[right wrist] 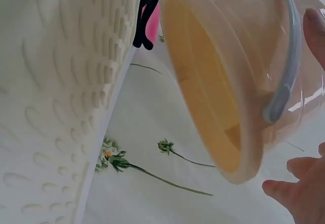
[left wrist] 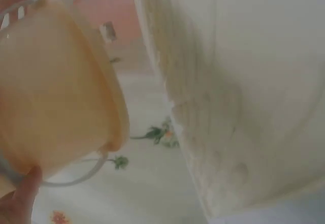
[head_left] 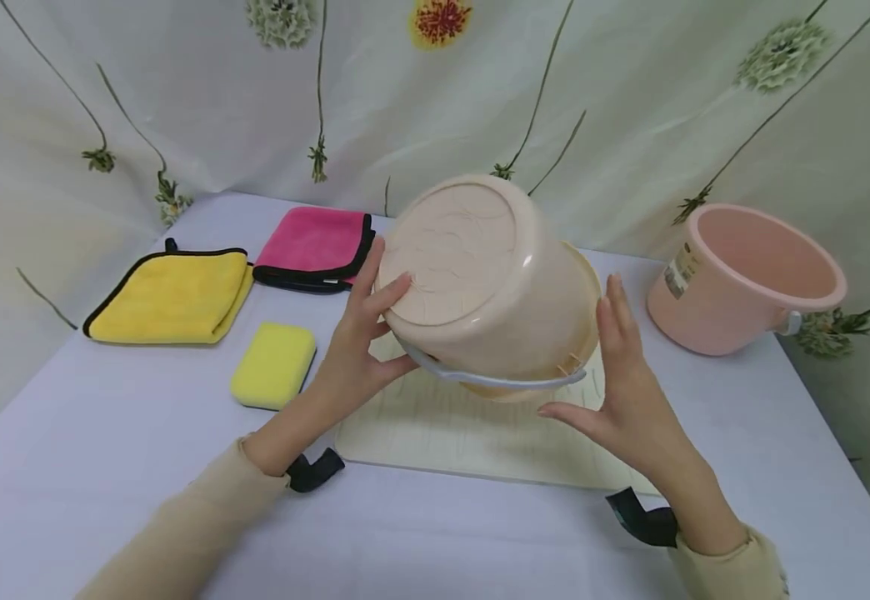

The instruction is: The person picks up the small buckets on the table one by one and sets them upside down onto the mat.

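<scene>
A cream plastic bucket (head_left: 480,275) is tilted on its side in the air, its ridged base turned up toward the head camera and its mouth pointing away. My left hand (head_left: 356,333) grips it at the base end, fingers over the base edge and thumb near the grey handle (head_left: 495,382). On the mouth side, my right hand (head_left: 622,400) stands beside the rim with fingers straight and thumb spread. A small gap shows between it and the bucket. In the right wrist view, the yellowish inside (right wrist: 203,82) of the bucket is visible.
Below the bucket lies a cream ridged mat (head_left: 435,433) on the white-covered table. A pink bucket (head_left: 735,283) stands upright at the right. To the left are a yellow sponge (head_left: 273,365), a folded yellow cloth (head_left: 168,296) and a folded pink cloth (head_left: 313,243). A floral curtain (head_left: 375,100) hangs behind.
</scene>
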Available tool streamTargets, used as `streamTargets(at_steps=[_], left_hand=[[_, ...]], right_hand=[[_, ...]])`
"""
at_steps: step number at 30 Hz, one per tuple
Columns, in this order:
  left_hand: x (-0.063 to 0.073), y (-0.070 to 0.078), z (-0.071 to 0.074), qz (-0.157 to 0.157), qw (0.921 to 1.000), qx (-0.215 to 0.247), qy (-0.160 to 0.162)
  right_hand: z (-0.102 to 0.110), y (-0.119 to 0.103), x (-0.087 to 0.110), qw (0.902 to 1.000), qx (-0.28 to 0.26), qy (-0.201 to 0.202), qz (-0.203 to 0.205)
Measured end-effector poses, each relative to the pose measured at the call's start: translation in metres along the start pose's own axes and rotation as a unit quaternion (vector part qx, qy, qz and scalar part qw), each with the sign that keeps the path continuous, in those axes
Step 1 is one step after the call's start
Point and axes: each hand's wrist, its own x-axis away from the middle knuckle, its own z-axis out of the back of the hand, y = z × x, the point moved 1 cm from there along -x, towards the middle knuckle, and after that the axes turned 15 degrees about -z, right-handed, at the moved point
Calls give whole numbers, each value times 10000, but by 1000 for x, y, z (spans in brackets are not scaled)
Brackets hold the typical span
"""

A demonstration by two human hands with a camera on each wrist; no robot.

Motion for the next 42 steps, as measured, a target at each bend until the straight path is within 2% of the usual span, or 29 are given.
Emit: streamTargets(at_steps=[2, 6, 13, 17, 23, 27, 34, 42], left_hand=[[-5, -1, 6, -129, 9990, -56, -416], [-12, -5, 13, -353, 9936, -164, -1063], [-19, -26, 15, -289, 9856, 66, -1664], [-21, -35, 14, -246, 9800, -16, -1975], [-26, -38, 23, 26, 9739, -191, -2260], [-27, -36, 31, 74, 9706, -304, -2386], [-19, -36, 36, 123, 9693, -270, -2441], [-18, -30, 45, 312, 9649, -382, -2581]], right_hand=[[-4, -1, -2, 9997, 40, -235, 101], [-17, 2, -6, 9982, -107, -565, -154], [-43, 14, -4, 9956, -347, -526, -700], [-49, 19, -1, 9948, -417, -392, -837], [-59, 21, -7, 9902, -811, -531, -1002], [-67, 20, -9, 9864, -1087, -581, -1090], [-79, 14, -7, 9831, -1160, -597, -1286], [-88, 10, -6, 9828, -1308, -550, -1184]])
